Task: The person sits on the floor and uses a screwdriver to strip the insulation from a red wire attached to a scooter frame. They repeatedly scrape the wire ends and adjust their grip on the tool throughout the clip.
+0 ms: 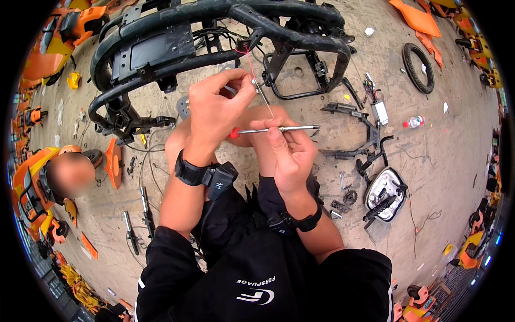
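My left hand [221, 104] is raised in front of the black metal frame, thumb and forefinger pinched at a thin red wire [250, 63]. The wire runs up to the frame's lower tube. From that pinch a thin, dark, straight length [264, 99] slants down toward my right fingertips; whether it is one piece with the red wire I cannot tell. My right hand [292, 153] grips a slim screwdriver [300, 128] lying crosswise, its red end at the left and its bare tip at the right. The black frame [214, 56] stands just beyond both hands, cables hanging inside it.
On the floor to the right lie a tyre [418, 68], a plastic bottle [413, 122], a silver box [380, 112], black brackets [370, 134] and a white-and-black shell [386, 194]. Two metal rods [145, 206] lie left. Orange-yellow vehicles and another person are at the far left.
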Action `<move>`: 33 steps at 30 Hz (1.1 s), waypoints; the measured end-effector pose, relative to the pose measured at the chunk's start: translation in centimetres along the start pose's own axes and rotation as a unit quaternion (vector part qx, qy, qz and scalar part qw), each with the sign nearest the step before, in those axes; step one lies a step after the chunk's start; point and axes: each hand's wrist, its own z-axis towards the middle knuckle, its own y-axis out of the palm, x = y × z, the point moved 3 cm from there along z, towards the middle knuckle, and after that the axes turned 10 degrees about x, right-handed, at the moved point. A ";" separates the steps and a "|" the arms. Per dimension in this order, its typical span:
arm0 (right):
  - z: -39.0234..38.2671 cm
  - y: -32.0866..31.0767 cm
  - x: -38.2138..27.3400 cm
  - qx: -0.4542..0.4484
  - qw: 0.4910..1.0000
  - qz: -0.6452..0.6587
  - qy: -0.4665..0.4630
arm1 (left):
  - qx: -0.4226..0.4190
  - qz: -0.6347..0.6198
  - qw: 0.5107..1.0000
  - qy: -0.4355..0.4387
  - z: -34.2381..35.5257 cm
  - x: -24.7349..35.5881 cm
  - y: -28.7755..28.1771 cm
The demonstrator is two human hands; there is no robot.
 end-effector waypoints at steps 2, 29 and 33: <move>-0.1 0.3 -0.2 0.008 1.000 0.013 -0.003 | -0.032 -0.043 0.998 -0.039 0.2 -0.3 -0.2; -0.2 0.2 -0.2 -0.012 1.000 0.016 -0.009 | 0.007 0.052 0.991 0.120 -0.2 1.2 0.1; -0.1 0.1 -0.2 -0.012 1.000 0.010 -0.010 | 0.016 0.055 0.992 0.116 -0.2 1.2 0.1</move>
